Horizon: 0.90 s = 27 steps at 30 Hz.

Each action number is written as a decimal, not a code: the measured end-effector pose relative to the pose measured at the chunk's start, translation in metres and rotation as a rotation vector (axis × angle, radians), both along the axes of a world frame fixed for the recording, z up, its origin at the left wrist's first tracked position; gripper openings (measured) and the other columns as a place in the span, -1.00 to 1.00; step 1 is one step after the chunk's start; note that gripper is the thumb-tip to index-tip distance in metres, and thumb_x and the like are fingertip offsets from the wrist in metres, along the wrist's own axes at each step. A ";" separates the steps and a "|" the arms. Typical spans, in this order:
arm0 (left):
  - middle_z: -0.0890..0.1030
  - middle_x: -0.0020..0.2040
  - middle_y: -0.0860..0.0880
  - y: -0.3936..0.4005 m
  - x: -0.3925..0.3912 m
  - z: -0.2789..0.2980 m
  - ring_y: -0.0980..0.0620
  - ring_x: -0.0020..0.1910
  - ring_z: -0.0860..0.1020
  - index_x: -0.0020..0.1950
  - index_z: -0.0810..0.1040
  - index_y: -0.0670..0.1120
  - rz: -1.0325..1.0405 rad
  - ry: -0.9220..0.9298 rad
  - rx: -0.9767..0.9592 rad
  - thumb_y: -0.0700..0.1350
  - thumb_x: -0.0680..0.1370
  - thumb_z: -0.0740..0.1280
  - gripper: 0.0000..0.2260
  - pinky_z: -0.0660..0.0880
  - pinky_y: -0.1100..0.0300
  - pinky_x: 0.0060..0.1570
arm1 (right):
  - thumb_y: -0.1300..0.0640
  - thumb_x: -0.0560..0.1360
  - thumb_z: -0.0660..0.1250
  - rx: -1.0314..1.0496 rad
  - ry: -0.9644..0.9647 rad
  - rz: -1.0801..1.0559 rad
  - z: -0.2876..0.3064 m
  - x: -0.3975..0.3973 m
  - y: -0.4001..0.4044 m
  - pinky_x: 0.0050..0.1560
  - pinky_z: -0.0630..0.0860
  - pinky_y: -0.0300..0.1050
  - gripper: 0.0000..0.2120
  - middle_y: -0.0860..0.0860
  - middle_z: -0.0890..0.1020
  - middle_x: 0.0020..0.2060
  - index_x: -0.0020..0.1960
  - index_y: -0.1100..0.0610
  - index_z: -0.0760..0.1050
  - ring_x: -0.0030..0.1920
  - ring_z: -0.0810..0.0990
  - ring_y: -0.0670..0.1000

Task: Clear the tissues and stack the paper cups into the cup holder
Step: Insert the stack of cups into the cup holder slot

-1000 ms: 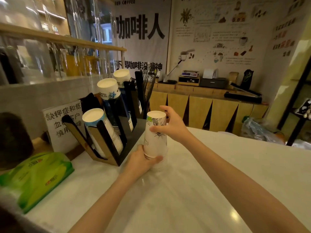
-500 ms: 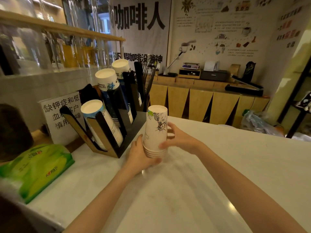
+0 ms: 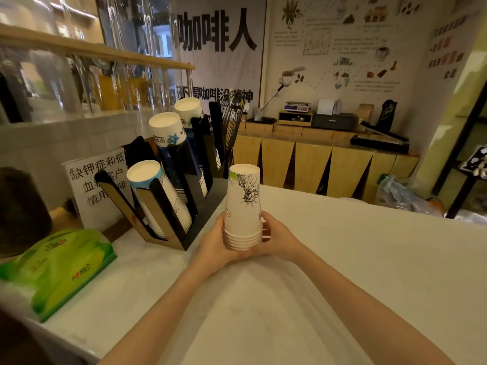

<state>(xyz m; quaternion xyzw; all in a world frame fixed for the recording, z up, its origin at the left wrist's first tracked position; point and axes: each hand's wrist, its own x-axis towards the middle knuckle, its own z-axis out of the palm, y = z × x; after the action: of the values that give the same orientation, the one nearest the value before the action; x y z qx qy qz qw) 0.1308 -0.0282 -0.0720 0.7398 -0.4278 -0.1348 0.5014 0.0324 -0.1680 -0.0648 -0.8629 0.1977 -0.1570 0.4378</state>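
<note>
Head view: hands [image 3: 247, 241] around cup stack [image 3: 243, 206]

Pale counter [image 3: 342, 272] up front, white sign [image 3: 97, 188] with Chinese text at its left edge. Back wall has a big banner [image 3: 218, 48], wooden cabinet [image 3: 316, 164] holding a scale [image 3: 297, 107] and black box [image 3: 333, 121]. Plastic bag [image 3: 403, 196] at right.

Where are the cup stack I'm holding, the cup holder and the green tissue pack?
cup stack [image 3: 243, 204]: head view, side wall of the top cup.
cup holder [image 3: 168, 206]: head view, black front divider.
green tissue pack [image 3: 58, 267]: head view, top of the wrapper.
</note>
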 end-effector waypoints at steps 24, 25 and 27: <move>0.52 0.19 0.03 0.118 0.066 0.191 0.04 0.14 0.50 0.40 0.24 0.02 0.213 -0.336 -0.089 -0.02 0.24 0.55 -0.19 0.48 0.10 0.15 | -0.04 0.40 0.40 -0.022 -0.333 0.238 0.192 0.071 0.100 0.14 0.55 0.00 -0.42 -0.09 0.59 0.05 0.36 -0.02 0.30 0.06 0.59 -0.05; 0.51 0.17 0.05 0.122 0.071 0.191 0.05 0.12 0.50 0.39 0.24 0.02 0.209 -0.335 -0.076 -0.02 0.23 0.55 -0.19 0.48 0.12 0.12 | -0.05 0.40 0.39 -0.006 -0.331 0.243 0.191 0.077 0.104 0.18 0.54 0.05 -0.44 -0.06 0.59 0.08 0.35 -0.03 0.32 0.09 0.59 -0.01; 0.49 0.14 0.08 0.133 0.081 0.190 0.07 0.09 0.50 0.39 0.24 0.02 0.210 -0.351 -0.045 -0.03 0.23 0.56 -0.19 0.47 0.17 0.07 | -0.07 0.41 0.38 0.021 -0.326 0.243 0.189 0.088 0.115 0.20 0.52 0.10 -0.48 -0.01 0.59 0.13 0.32 -0.01 0.34 0.11 0.59 0.03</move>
<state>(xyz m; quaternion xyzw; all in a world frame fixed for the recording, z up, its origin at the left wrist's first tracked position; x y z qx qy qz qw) 0.2122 0.1047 0.1182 0.7812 -0.4319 0.0588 0.4468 0.1203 -0.0528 0.1240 -0.8390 0.0202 -0.2384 0.4888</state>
